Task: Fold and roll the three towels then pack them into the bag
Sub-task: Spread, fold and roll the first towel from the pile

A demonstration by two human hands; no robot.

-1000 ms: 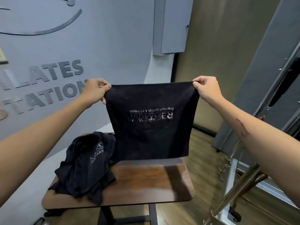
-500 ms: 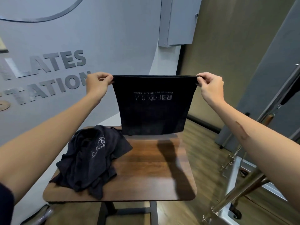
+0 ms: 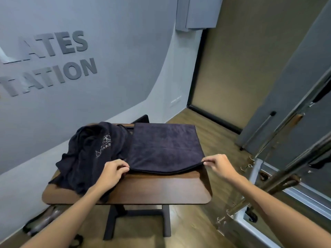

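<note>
Towel: a dark towel [image 3: 165,147] lies flat on the right half of the tabletop [image 3: 161,192], folded so that two layers show along its near edge. Its far edge reaches the tabletop's far side; its right edge runs along the tabletop's right side.
Left hand: the left hand [image 3: 112,171] pinches the towel's near left corner, thumb and fingers curled over the hem. Its wrist and forearm cross the heap beside it.
Right hand: the right hand [image 3: 217,164] pinches the near right corner, fingers bent on the edge, at the tabletop's right side.
Near edge: between the two hands the hem sags in a shallow curve and sits a little above the wood at the corners.
Heap: a crumpled pile of dark cloth [image 3: 89,156] fills the left half of the tabletop, touching the flat towel's left edge. A pale printed logo shows on its top fold. How many towels it holds cannot be told.
Tabletop: dark brown wood with rounded corners, on a black stand. The near strip in front of the towel is bare.
Floor: a black strap and a dim object [image 3: 43,222] lie under the tabletop's left end; what it is cannot be told.
Wall: grey raised letters [image 3: 52,63] on a grey wall at left.
Right side: metal frame bars [image 3: 279,178] stand near the tabletop.
</note>
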